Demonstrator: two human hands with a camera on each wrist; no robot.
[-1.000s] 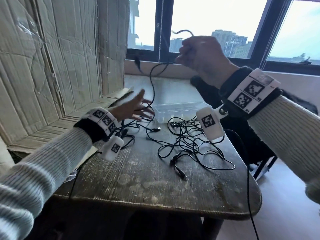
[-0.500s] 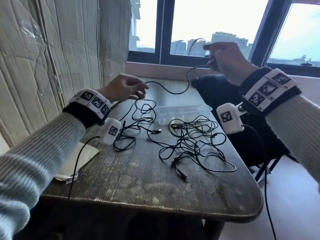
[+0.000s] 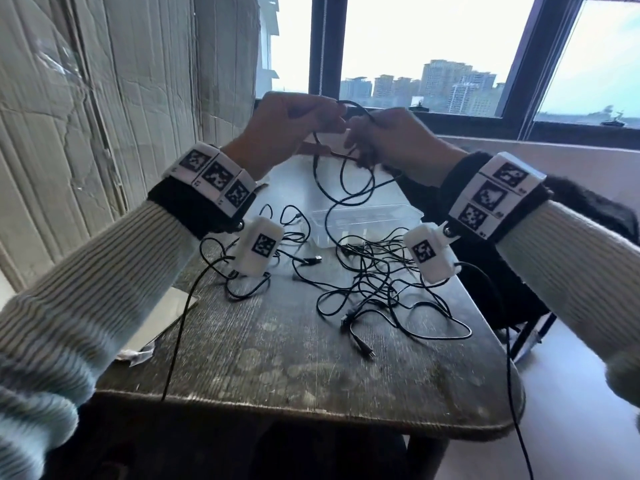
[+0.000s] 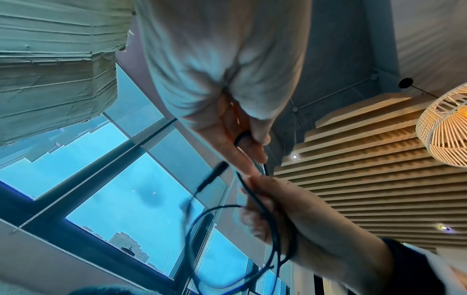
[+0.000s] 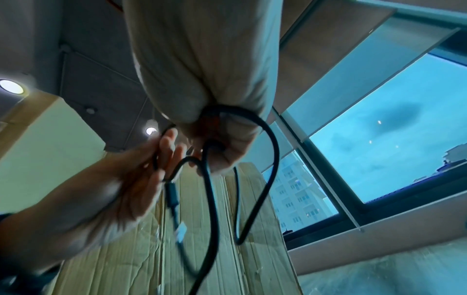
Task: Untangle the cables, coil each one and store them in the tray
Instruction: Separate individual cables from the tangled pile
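Observation:
Both hands are raised together in front of the window. My left hand [image 3: 330, 117] pinches a black cable [image 3: 323, 188] near its plug [image 4: 215, 173], and my right hand [image 3: 358, 135] grips the same cable in a couple of loose loops [image 5: 267, 169]. From the hands the cable hangs down to the table. A tangle of black cables [image 3: 374, 282] lies on the worn wooden table [image 3: 277, 358]. Behind the tangle stands a clear plastic tray [image 3: 408, 213]; its contents are hard to make out.
A cardboard wall [image 3: 104, 116] stands along the left. More cable loops [image 3: 249, 289] lie under my left wrist. A flat paper piece [image 3: 162, 320] sticks out at the table's left edge. A dark chair [image 3: 502, 278] stands right of the table.
My left hand has risen from the table, and my right hand has come in leftward to meet it. The cable between them now forms loops.

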